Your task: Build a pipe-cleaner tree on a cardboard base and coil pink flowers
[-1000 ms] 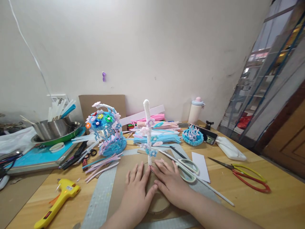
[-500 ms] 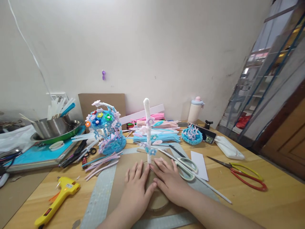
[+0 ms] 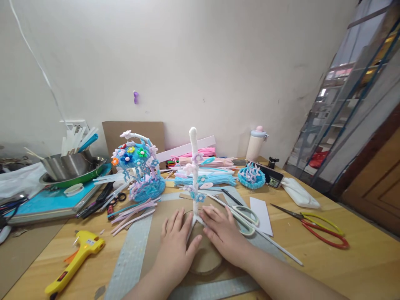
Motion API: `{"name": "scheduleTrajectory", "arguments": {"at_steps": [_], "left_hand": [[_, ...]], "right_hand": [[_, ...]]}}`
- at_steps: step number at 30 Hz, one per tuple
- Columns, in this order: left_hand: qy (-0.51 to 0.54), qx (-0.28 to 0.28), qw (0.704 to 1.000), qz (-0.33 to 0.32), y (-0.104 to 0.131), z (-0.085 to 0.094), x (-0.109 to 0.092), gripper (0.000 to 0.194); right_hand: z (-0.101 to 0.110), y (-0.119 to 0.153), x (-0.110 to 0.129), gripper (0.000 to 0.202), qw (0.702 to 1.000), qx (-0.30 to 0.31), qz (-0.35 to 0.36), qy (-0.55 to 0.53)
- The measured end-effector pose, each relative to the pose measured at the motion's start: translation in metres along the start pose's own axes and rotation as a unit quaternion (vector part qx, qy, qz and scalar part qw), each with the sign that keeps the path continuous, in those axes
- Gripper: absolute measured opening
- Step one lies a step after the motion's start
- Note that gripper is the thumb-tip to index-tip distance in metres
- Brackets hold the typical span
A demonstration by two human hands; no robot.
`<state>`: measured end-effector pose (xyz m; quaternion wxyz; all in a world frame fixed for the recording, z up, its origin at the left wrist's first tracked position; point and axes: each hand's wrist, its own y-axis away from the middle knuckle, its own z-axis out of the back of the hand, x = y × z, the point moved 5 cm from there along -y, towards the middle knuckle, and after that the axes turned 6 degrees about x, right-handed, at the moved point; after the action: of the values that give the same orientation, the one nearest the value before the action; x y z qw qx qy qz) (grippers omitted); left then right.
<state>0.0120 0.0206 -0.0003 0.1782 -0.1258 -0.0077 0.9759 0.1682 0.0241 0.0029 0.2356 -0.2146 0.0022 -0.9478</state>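
A white fuzzy pipe-cleaner stem (image 3: 195, 179), trimmed with small lilac and blue flowers, stands upright at the middle of the work area. Its foot splays out onto a round cardboard disc (image 3: 206, 258), which lies on a larger cardboard sheet (image 3: 156, 229). My left hand (image 3: 175, 246) lies flat on the disc, fingers stretched forward just left of the stem's foot. On the other side, my right hand (image 3: 222, 233) lies flat too, its fingertips touching the splayed foot. Both hands are open; the parts of the foot beneath the fingers are hidden.
A yellow glue gun (image 3: 76, 262) lies at left, near a finished pipe-cleaner flower piece (image 3: 145, 166). Pale-handled scissors (image 3: 245, 221) and red-and-yellow scissors (image 3: 323, 227) lie at right. Behind are bundled pipe cleaners (image 3: 204, 179), a blue fuzzy piece (image 3: 251, 177) and a bottle (image 3: 255, 143).
My hands have parted slightly at the stem's foot, uncovering the splayed white ends and more of the disc. The stem stays upright.
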Motion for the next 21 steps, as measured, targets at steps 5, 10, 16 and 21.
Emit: {"name": "scheduleTrajectory", "arguments": {"at_steps": [5,10,16,21], "left_hand": [[0.01,-0.037,0.999,0.004,0.0,0.013,0.004,0.045],[0.058,-0.095,0.994,0.018,-0.003,0.026,0.014,0.04],[0.086,-0.142,0.986,0.018,-0.006,0.023,0.025,0.035],[0.068,-0.127,0.989,0.023,-0.006,0.021,0.024,0.035]], "right_hand": [[0.008,0.0,-0.005,0.04,0.998,-0.037,-0.01,-0.051],[0.011,-0.001,-0.016,0.042,0.993,-0.063,-0.026,-0.097],[0.011,-0.003,-0.028,0.041,0.987,-0.077,-0.047,-0.135],[0.012,-0.003,-0.032,0.04,0.982,-0.096,-0.043,-0.155]]}}
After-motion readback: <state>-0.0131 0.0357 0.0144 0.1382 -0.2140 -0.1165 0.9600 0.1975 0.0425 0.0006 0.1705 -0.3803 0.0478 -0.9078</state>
